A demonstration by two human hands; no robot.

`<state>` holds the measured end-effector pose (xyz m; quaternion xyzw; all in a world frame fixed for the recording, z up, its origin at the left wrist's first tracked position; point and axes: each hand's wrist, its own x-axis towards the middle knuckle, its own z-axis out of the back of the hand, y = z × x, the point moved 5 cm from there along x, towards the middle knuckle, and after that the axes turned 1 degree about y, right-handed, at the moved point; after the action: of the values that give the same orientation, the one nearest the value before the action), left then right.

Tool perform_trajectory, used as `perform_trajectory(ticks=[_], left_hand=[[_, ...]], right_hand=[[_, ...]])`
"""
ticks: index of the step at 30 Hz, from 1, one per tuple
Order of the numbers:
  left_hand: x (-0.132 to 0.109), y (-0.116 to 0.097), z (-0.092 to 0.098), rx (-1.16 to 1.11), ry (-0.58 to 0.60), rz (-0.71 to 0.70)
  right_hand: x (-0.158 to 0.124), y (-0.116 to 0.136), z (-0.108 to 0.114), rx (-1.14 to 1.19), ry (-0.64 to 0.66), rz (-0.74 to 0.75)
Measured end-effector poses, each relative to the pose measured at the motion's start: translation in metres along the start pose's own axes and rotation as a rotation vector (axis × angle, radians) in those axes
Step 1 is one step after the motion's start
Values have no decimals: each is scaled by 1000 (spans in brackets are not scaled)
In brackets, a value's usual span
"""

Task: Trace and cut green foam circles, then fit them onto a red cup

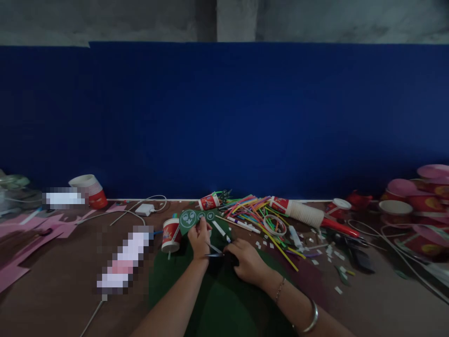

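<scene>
My right hand [245, 260] is closed round the dark handles of a pair of scissors [214, 253], whose open blades point left toward my left wrist. My left hand [199, 238] is pinched shut; a small pale bit shows at its fingertips, too small to name. Just behind those fingers lies the green mat [213, 299], its far end printed with a white face and circles. A red and white paper cup [171, 235] with a straw through it lies tipped left of my left hand. A white marker [220, 231] rests between my hands.
Colourful pipe cleaners [250, 208] lie heaped behind, beside a stack of paper cups [305, 214] on its side. Paper scraps, a roll of tape [274, 225] and a glue bottle [295, 238] sit right. A blurred-out phone [126, 260], cables and pink paper [35, 238] are left.
</scene>
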<state>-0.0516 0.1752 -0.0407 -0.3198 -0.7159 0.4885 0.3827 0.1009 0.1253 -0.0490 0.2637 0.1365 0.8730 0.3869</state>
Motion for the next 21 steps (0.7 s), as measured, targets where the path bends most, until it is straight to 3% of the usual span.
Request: perform_trajectory(ticks=[6, 16, 21], left_hand=[[3, 10, -1, -22, -6, 63], [3, 24, -3, -96, -7, 102], [-1, 20, -1, -148, -58, 79]], right_hand=[[1, -5, 5, 121, -74, -142], [12, -2, 6, 110, -6, -228], [21, -5, 16, -14, -153, -273]])
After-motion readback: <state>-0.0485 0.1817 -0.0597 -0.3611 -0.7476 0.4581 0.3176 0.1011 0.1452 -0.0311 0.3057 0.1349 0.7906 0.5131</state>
